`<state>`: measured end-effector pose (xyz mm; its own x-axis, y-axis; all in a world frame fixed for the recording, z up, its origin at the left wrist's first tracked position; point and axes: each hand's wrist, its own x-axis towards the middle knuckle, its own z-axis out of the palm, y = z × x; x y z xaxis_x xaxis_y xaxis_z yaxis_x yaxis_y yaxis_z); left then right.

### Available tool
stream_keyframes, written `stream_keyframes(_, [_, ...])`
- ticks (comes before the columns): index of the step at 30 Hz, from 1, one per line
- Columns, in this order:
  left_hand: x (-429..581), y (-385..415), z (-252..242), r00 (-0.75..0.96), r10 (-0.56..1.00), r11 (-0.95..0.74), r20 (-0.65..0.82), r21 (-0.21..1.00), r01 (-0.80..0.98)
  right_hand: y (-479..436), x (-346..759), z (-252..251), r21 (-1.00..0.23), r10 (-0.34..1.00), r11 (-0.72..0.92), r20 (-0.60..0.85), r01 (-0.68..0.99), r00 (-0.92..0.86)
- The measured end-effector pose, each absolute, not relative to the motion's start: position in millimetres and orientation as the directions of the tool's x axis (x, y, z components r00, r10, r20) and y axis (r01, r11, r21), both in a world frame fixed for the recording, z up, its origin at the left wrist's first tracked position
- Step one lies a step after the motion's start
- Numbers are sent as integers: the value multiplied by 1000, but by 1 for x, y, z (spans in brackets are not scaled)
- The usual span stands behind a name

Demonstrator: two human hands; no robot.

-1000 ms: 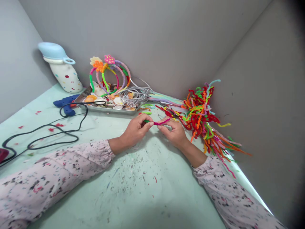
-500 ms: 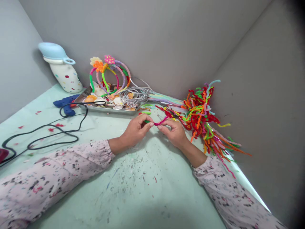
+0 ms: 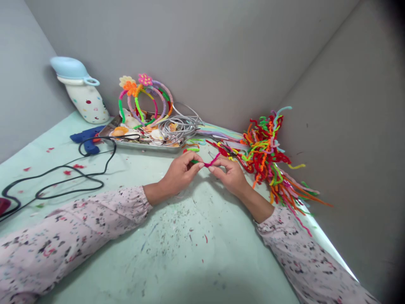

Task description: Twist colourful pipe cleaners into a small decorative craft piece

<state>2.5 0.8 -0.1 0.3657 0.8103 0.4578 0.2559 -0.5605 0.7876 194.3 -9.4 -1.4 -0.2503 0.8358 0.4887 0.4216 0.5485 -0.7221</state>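
Note:
My left hand point(image 3: 180, 172) pinches the green end of a short pipe cleaner point(image 3: 206, 163) between thumb and fingers. My right hand point(image 3: 230, 176) pinches its magenta part, and the free magenta tip curls up between my hands. Just beyond my right hand lies a large tangled bunch of red, orange, green and purple crinkled pipe cleaners point(image 3: 265, 154), its strands close to my fingers. Both hands rest low over the pale green table top point(image 3: 196, 236), which is speckled with scraps.
A metal tray point(image 3: 142, 146) holds shells, grey wire point(image 3: 179, 128) and pipe-cleaner hoops with flowers point(image 3: 145, 99). A blue glue gun point(image 3: 87, 138) with a black cord point(image 3: 63, 179) lies to the left. A white spotted container point(image 3: 84, 99) with a pale blue top stands in the corner. Grey walls close the back and right.
The magenta pipe cleaner end has bent upward and now curls between my fingers. My hands have stayed in nearly the same place.

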Motion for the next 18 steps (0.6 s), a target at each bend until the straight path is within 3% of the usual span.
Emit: stream_keyframes(18, [3, 1, -1, 372, 804, -575, 463, 765, 290, -10, 195, -4, -779, 871, 491, 430, 390, -238])
